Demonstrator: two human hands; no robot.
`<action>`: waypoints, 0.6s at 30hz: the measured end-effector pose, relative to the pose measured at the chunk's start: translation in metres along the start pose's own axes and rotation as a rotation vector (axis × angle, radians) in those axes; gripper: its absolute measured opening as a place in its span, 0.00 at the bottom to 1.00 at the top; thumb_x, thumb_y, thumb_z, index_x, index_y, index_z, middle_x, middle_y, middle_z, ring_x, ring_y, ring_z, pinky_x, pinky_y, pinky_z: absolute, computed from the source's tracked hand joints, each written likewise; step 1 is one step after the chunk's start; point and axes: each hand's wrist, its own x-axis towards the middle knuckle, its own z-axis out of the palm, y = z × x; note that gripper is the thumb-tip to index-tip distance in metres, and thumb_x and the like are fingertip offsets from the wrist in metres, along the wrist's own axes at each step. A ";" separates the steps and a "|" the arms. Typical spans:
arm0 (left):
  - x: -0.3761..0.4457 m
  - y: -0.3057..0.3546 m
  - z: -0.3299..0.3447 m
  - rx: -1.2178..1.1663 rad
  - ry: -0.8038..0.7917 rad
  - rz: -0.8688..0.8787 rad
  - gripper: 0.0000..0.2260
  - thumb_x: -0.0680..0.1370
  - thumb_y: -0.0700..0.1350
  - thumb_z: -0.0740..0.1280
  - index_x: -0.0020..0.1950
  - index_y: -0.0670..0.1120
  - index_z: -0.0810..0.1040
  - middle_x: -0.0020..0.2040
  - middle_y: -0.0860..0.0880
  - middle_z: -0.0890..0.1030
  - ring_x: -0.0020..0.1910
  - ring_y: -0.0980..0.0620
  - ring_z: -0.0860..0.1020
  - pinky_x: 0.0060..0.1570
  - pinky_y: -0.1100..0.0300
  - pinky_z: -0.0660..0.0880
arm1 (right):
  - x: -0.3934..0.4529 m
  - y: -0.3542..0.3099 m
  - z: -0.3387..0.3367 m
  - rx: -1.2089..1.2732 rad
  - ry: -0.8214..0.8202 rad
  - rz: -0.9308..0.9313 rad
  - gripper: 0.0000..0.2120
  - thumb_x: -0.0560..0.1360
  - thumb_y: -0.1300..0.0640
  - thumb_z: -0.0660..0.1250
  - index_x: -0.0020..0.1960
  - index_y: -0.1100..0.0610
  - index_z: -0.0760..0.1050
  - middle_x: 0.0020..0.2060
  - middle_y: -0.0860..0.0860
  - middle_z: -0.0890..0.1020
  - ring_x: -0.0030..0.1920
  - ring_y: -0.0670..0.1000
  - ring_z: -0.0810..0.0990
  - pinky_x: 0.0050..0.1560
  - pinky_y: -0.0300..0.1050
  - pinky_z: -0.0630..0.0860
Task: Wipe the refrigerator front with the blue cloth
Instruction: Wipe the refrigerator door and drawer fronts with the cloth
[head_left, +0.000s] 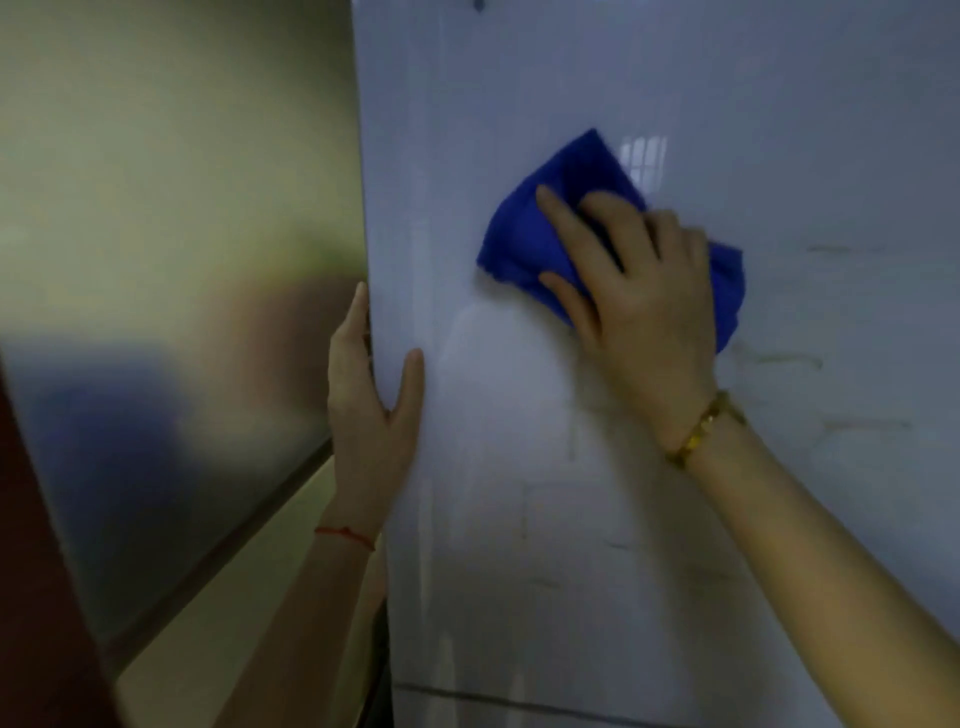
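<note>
The refrigerator front (519, 467) is a glossy pale grey door that fills the middle and right of the view. A crumpled blue cloth (524, 234) lies flat against it, upper middle. My right hand (634, 291) presses the cloth onto the door, fingers spread over it, a gold bracelet on the wrist. My left hand (369, 395) grips the door's left edge, thumb on the front face and fingers wrapped round the side, a red string on the wrist. Faint streaks and smears mark the door to the right of and below the cloth.
A brushed metal side panel (171, 260) stands to the left of the door, with a seam running diagonally lower down. A horizontal door gap (519, 699) crosses the refrigerator near the bottom. A dark reddish edge (31, 597) sits at far left.
</note>
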 end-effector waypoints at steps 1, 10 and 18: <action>0.000 -0.003 0.003 -0.020 0.005 0.011 0.29 0.80 0.48 0.65 0.78 0.44 0.58 0.73 0.52 0.68 0.71 0.54 0.70 0.69 0.48 0.72 | -0.013 -0.004 0.001 0.008 -0.013 -0.047 0.19 0.82 0.46 0.59 0.71 0.51 0.69 0.59 0.54 0.79 0.47 0.57 0.75 0.46 0.50 0.66; -0.002 -0.015 0.015 -0.075 0.064 0.068 0.29 0.79 0.43 0.65 0.78 0.42 0.58 0.73 0.52 0.67 0.72 0.54 0.69 0.71 0.50 0.70 | -0.017 0.030 -0.005 -0.076 0.078 0.041 0.18 0.82 0.55 0.62 0.71 0.52 0.69 0.56 0.56 0.76 0.44 0.58 0.73 0.44 0.52 0.69; -0.001 -0.017 0.014 -0.096 0.059 0.076 0.30 0.78 0.46 0.66 0.78 0.43 0.59 0.72 0.59 0.67 0.71 0.55 0.70 0.69 0.49 0.72 | -0.077 -0.023 -0.002 -0.049 -0.052 -0.169 0.23 0.78 0.63 0.65 0.71 0.51 0.69 0.55 0.56 0.73 0.44 0.57 0.71 0.44 0.53 0.68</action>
